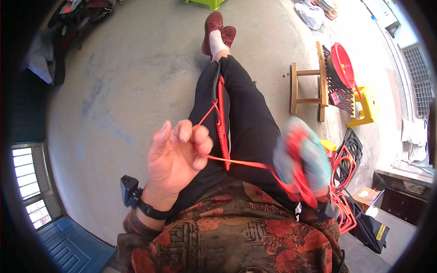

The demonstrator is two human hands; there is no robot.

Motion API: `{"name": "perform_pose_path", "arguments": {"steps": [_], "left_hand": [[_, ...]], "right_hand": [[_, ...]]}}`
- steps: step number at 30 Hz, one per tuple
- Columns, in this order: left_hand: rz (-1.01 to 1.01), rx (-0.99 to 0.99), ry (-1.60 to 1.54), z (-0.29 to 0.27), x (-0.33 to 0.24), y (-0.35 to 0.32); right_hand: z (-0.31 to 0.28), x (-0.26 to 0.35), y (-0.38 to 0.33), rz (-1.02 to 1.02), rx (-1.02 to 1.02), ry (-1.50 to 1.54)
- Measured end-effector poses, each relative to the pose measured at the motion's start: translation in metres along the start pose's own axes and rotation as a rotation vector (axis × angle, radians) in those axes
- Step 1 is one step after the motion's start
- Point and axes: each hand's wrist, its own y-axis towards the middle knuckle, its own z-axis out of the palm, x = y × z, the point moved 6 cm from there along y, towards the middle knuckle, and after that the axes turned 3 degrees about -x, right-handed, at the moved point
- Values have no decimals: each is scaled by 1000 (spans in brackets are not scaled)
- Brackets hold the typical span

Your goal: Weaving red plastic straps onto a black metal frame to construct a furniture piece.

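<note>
My left hand (175, 157) is raised over my lap, palm toward me, with a thin red cord (236, 162) pinched between its thumb and fingers. The cord runs right to my right hand (302, 159), which wears a pale blue glove and is blurred by motion, with red cord wrapped about it. A long red woven strip (221, 123) with a dark end lies along my black trousers, joined to the cord.
A wooden stool (309, 86) lies on its side on the concrete floor to the right. Beside it sit a round red basket (343, 63), a yellow plastic stool (366, 107), and red wire frames (343, 182). Dark clutter fills the upper left.
</note>
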Motion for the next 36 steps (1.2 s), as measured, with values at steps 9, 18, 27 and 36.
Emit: {"name": "perform_pose_path", "arguments": {"steps": [9,18,27,36], "left_hand": [[-41,-580,681,-39,-1,-68],[-41,-115,547,7,-10,-33],[96,-414,1075,-37,-17,35],[62,-559,908,-48,-23,33]], "right_hand": [[6,-84,71,-69,-235,-1431],[-42,-52,71,52,-192,-226],[7,-17,93,-630,-316,-1379],[-27,-50,92,47,-222,-346]]}}
